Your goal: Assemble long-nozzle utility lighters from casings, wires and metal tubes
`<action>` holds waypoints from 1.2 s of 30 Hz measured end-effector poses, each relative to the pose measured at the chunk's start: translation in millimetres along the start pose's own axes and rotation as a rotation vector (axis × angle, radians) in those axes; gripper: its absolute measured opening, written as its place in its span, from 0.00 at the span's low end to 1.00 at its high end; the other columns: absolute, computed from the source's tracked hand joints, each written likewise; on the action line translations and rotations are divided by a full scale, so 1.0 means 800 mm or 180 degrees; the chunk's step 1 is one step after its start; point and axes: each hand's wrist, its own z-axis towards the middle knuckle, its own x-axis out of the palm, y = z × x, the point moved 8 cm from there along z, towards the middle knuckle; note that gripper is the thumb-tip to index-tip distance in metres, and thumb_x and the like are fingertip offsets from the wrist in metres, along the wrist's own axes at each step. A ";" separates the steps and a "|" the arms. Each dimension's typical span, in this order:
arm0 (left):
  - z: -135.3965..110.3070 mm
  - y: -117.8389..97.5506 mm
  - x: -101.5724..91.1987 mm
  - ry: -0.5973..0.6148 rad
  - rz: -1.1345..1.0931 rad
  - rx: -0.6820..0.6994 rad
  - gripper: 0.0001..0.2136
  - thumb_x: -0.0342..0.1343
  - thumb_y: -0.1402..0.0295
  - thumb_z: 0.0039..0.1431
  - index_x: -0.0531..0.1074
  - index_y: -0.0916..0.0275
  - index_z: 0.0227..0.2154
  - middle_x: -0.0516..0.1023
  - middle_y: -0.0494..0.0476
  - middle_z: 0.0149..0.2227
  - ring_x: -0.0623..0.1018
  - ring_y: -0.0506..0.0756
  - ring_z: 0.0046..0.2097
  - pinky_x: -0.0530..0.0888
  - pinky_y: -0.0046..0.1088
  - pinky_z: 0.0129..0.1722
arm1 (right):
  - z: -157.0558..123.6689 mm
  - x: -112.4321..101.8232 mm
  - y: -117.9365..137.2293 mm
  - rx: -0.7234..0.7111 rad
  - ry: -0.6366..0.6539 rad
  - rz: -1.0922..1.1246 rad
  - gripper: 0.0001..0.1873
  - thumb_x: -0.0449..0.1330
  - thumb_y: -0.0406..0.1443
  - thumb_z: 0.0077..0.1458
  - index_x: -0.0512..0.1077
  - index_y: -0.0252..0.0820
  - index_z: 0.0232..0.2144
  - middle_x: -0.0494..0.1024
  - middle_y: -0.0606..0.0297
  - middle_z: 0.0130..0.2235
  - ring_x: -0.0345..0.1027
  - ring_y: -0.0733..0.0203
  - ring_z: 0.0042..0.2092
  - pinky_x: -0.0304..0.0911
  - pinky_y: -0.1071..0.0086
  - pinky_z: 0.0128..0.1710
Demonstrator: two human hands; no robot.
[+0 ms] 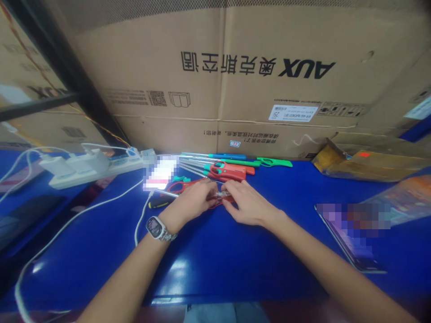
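We face a large cardboard box (222,92), printed upside down, standing behind the pile of long-nosed lighters (231,171); the blue table (188,269) spreads under the pile and toward us. Left of the pile runs a white power strip (101,172) loaded with plugs. To its right, and nearer us, lies a flat dark device (348,244).

Both our hands meet just on our side of the pile. The left hand (197,197) and the right hand (247,204) are each closed, thumb against fingers, on opposite ends of one small red-and-clear piece (222,194), so that piece is also right before the pile; its finer parts are too blurred for us to make out. Off the pile's left end glows a lit phone (160,174), with a yellow-and-black handle (159,203) nearer us.

For good work here, we would let the left fingers only steady the piece while the right ones make the fine adjustments, pressing gently, since the clear part looks easy to crack. We would also keep our knuckles off the pile, lest a lighter roll.
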 end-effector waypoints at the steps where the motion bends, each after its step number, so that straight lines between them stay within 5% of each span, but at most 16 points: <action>1: 0.000 0.000 0.000 -0.0008 0.0004 -0.0008 0.05 0.58 0.70 0.58 0.67 0.60 0.30 0.74 0.54 0.34 0.74 0.55 0.35 0.67 0.29 0.35 | -0.001 0.001 0.000 -0.0017 0.0015 -0.0018 0.06 0.51 0.37 0.65 0.66 0.43 0.40 0.74 0.58 0.42 0.68 0.53 0.45 0.58 0.60 0.47; 17: -0.001 -0.002 0.003 0.0115 -0.0077 -0.0040 0.04 0.58 0.69 0.59 0.75 0.59 0.37 0.76 0.55 0.39 0.76 0.57 0.42 0.71 0.33 0.43 | -0.010 0.006 -0.025 -0.0292 -0.0130 -0.0253 0.14 0.52 0.43 0.68 0.74 0.43 0.43 0.74 0.58 0.42 0.67 0.56 0.46 0.54 0.62 0.45; 24: -0.017 0.028 -0.040 -0.0104 -0.0126 -0.0388 0.16 0.55 0.76 0.50 0.76 0.59 0.42 0.80 0.56 0.45 0.78 0.58 0.46 0.73 0.34 0.48 | -0.013 0.007 -0.031 -0.0261 -0.0171 -0.0101 0.13 0.54 0.42 0.67 0.75 0.43 0.43 0.74 0.58 0.43 0.67 0.57 0.47 0.56 0.62 0.46; 31: -0.028 0.050 -0.036 0.0547 -0.0207 -0.0749 0.08 0.61 0.67 0.50 0.79 0.61 0.35 0.83 0.54 0.35 0.80 0.57 0.37 0.73 0.30 0.38 | -0.016 0.009 -0.030 -0.0268 -0.0240 -0.0022 0.13 0.54 0.42 0.67 0.76 0.43 0.42 0.77 0.58 0.43 0.69 0.58 0.45 0.56 0.62 0.44; 36: -0.022 0.049 -0.045 0.0264 -0.0237 -0.0586 0.07 0.58 0.67 0.57 0.79 0.62 0.35 0.82 0.56 0.34 0.78 0.55 0.35 0.71 0.29 0.36 | -0.017 0.010 -0.031 -0.0204 -0.0245 -0.0034 0.11 0.55 0.40 0.66 0.75 0.42 0.42 0.78 0.59 0.44 0.69 0.57 0.47 0.56 0.62 0.45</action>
